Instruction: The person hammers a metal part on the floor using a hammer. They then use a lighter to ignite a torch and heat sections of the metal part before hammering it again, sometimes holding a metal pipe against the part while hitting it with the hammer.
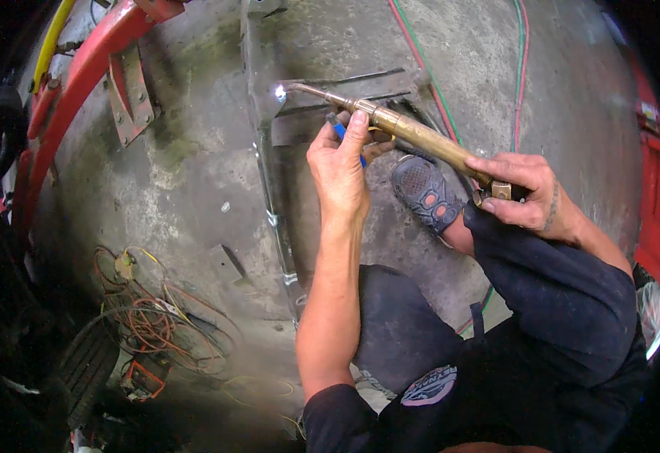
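A brass gas torch [420,137] slants across the space before me, and a bright white-blue glow [280,92] shows at its bent tip. My right hand [522,189] grips its rear end by the valve knobs. Farther forward, my left hand [343,162] has its thumb on the torch's neck. A slim blue object [339,126] with a dark end is held in that same hand; its kind is unclear. The glow meets a long dark steel bar [266,170] where a dark crosspiece [345,80] joins it. White marks dot the bar.
A red curved frame [73,98] and a red bracket [128,98] stand at the left. Tangled hoses and cords [160,317] lie lower left. Red and green hoses [429,75] cross the concrete floor. A small metal piece [228,263] lies left of the bar. My shoe [426,192] is near the torch.
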{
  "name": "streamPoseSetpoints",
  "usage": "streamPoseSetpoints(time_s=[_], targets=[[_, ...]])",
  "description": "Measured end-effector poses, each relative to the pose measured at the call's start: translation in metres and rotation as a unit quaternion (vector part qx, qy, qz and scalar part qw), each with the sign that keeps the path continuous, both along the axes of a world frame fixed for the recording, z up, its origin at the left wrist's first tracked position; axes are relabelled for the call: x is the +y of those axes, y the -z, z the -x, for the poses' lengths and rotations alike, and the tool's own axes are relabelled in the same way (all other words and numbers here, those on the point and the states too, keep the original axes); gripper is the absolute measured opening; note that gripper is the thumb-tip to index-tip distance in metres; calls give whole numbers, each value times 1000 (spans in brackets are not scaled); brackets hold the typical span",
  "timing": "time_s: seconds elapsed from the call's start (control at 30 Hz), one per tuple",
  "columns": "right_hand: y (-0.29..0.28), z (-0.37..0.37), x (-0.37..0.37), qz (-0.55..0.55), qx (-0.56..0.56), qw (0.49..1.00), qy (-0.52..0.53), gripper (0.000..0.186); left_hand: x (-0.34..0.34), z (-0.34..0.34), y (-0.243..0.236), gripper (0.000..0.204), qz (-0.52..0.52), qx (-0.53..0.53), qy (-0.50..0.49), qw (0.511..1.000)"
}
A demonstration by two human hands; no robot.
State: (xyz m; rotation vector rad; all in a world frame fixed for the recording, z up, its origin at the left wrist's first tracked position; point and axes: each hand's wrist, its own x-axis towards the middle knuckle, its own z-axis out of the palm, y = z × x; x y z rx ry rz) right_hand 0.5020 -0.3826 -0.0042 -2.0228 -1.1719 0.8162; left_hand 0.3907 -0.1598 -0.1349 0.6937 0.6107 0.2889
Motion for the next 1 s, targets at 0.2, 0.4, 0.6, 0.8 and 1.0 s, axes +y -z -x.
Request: streamPoseSetpoints(time_s=[0.2,0.4,0.6,0.8,1.0], targets=[[-2,-3,0,25,31,999,13,57,1,0,2,27,7,-3,1,1000],[-10,-6,2,69,64,995,16,57,1,0,3,28,-4,5,9,1000],[-5,-7,1,37,41,998,0,57,1,-4,-1,23,14,-5,-14,1000],[-9,-6,4,30,48,998,11,55,2,0,3,28,-1,-2,12,1000],[-4,-6,1,18,46,999,8,56,2,1,2,27,11,0,2,1000]])
